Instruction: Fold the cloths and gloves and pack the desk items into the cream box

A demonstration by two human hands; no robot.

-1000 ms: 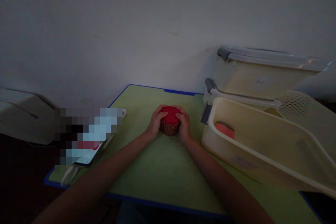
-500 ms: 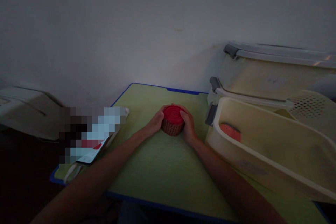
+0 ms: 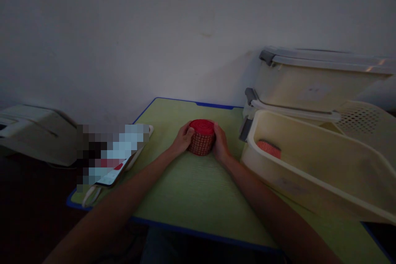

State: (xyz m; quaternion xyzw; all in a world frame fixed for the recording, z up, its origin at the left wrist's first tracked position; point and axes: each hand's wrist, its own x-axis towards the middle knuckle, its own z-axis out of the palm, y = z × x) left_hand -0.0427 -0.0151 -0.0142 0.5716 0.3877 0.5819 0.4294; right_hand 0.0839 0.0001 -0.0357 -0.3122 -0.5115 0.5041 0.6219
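Note:
A red rolled-up band of woven mesh (image 3: pixel 201 137) stands on end in the middle of the green table (image 3: pixel 192 198). My left hand (image 3: pixel 183 139) cups its left side with curled fingers. My right hand (image 3: pixel 220 143) wraps its right side. Both hands press against the roll, and its red spiral top shows between them. The room is dim.
An open cream plastic bin (image 3: pixel 309 169) lies tilted at the right, with another red roll (image 3: pixel 268 148) inside. Two lidded cream boxes (image 3: pixel 312 82) are stacked behind it, next to a perforated basket (image 3: pixel 359 119). A blurred-out item (image 3: pixel 111 152) rests on the table's left edge. A white device (image 3: pixel 34 132) sits at far left.
My fingers have slid off the top of the roll down to its sides, so the whole red top now shows. The view shifted slightly.

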